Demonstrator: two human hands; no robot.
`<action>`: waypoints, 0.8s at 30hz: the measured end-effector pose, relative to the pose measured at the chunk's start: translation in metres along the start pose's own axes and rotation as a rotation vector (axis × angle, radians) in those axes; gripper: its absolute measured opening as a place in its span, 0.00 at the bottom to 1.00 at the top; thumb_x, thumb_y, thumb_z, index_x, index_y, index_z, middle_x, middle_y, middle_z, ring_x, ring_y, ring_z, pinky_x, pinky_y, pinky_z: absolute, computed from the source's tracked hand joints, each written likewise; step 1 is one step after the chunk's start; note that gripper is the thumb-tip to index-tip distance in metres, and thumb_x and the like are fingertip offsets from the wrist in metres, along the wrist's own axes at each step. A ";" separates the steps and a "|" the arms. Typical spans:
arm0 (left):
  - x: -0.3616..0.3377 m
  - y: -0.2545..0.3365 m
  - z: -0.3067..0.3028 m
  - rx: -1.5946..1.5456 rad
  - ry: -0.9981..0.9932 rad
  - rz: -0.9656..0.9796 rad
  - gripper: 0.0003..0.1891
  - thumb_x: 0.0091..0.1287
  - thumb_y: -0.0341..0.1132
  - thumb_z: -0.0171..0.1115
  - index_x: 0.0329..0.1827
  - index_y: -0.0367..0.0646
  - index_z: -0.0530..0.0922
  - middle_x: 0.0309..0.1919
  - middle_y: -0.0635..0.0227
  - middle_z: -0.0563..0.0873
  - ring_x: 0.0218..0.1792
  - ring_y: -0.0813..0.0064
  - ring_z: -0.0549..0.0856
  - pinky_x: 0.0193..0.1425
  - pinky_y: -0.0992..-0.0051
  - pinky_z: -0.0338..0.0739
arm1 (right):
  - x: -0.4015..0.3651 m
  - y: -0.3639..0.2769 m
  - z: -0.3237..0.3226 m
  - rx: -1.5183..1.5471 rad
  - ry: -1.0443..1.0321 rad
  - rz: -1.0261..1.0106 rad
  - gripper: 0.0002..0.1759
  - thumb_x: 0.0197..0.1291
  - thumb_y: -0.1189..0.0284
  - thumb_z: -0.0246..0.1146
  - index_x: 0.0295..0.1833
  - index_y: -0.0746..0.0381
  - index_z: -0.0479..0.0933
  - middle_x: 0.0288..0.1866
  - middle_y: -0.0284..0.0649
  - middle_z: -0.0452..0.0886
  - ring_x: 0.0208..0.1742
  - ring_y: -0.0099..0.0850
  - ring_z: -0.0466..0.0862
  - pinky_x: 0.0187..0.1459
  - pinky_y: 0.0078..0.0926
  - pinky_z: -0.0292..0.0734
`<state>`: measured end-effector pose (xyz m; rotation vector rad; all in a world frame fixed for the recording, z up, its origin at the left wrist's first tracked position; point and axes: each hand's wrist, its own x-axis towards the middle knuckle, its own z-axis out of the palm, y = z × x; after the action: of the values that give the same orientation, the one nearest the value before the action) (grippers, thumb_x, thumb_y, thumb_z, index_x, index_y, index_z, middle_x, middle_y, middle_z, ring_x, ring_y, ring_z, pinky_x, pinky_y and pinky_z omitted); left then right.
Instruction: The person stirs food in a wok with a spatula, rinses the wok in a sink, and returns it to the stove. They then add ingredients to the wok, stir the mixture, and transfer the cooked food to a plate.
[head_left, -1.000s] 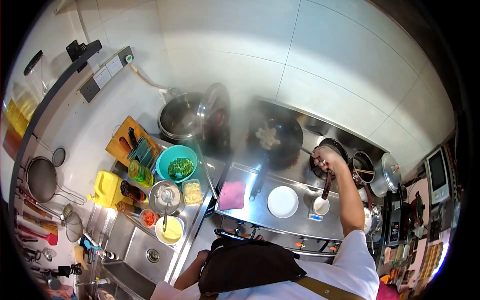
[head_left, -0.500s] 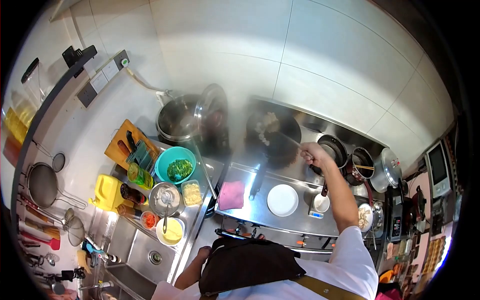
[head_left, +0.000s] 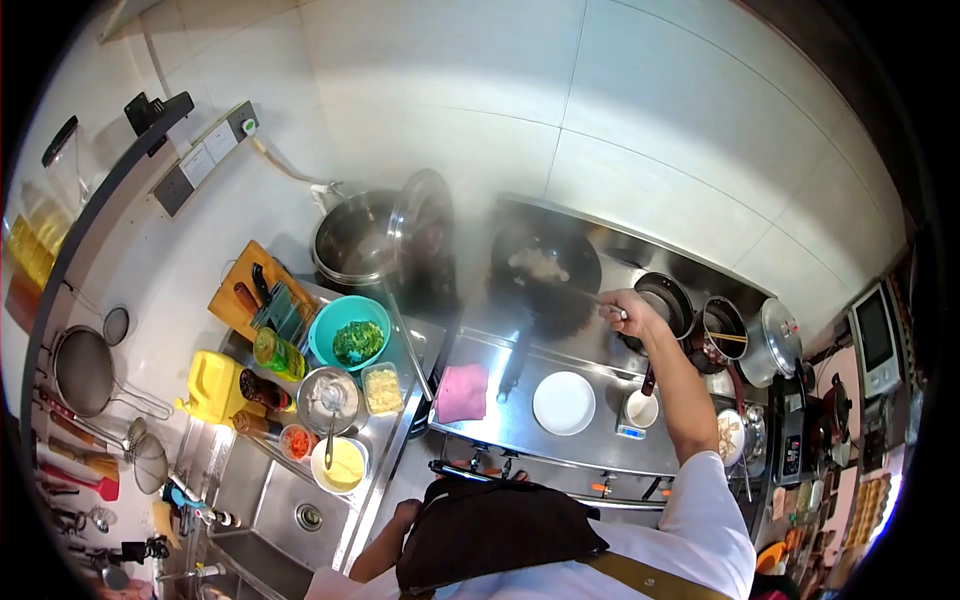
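My right hand [head_left: 624, 312] is closed around the handle of a long-handled wok spatula [head_left: 585, 293], whose head reaches into the dark wok [head_left: 540, 310]. Pale, whitish pieces of food [head_left: 540, 265] lie in the wok, blurred by steam. The wok's own handle points toward me over the steel stove top [head_left: 500, 350]. My left hand [head_left: 408, 512] is low beside the dark apron, its fingers mostly hidden. A white plate [head_left: 564, 403] and a folded pink cloth [head_left: 461, 393] lie on the stove's front ledge, between me and the wok.
Left of the stove stand a turquoise bowl of chopped greens [head_left: 357, 342], a tub of minced pale food [head_left: 382, 389], a metal bowl [head_left: 328, 398] and a bowl of yellow food [head_left: 345, 465]. A large pot [head_left: 350, 240] is behind. To the right are a white cup [head_left: 643, 407] and several pans.
The pale food has shifted within the wok, spreading lower and to the right. My right hand has tilted slightly with the spatula; my left hand has barely moved.
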<state>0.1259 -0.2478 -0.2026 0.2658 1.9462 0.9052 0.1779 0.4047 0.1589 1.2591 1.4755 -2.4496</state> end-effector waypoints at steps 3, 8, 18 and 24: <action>-0.004 0.007 0.000 -0.114 0.004 -0.090 0.11 0.64 0.35 0.56 0.37 0.41 0.85 0.31 0.65 0.85 0.33 0.71 0.81 0.40 0.69 0.76 | -0.014 -0.008 -0.001 -0.135 0.042 -0.021 0.06 0.66 0.71 0.54 0.36 0.61 0.69 0.21 0.34 0.72 0.12 0.17 0.65 0.10 0.15 0.57; -0.004 0.018 -0.002 -0.126 0.008 -0.121 0.11 0.64 0.36 0.56 0.35 0.41 0.85 0.28 0.67 0.83 0.31 0.72 0.79 0.37 0.70 0.74 | -0.050 -0.052 -0.013 -0.530 0.133 0.126 0.05 0.64 0.73 0.54 0.35 0.63 0.71 0.21 0.38 0.74 0.13 0.20 0.66 0.12 0.18 0.58; -0.010 -0.003 0.004 0.151 -0.038 0.162 0.14 0.67 0.39 0.54 0.40 0.39 0.84 0.37 0.60 0.86 0.38 0.65 0.82 0.47 0.62 0.77 | 0.037 0.008 0.000 -0.319 0.191 -0.238 0.08 0.65 0.72 0.55 0.32 0.62 0.72 0.19 0.34 0.71 0.15 0.23 0.70 0.14 0.23 0.64; -0.008 0.006 0.001 0.069 -0.037 0.002 0.15 0.69 0.38 0.51 0.44 0.42 0.85 0.40 0.58 0.86 0.41 0.63 0.82 0.50 0.62 0.76 | 0.055 0.042 0.018 -1.571 0.448 -0.635 0.11 0.58 0.73 0.57 0.45 0.63 0.80 0.36 0.50 0.85 0.40 0.49 0.85 0.44 0.47 0.80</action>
<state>0.1301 -0.2470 -0.1932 0.3230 1.9455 0.8303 0.1457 0.3881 0.0972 0.8786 3.0579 -0.3189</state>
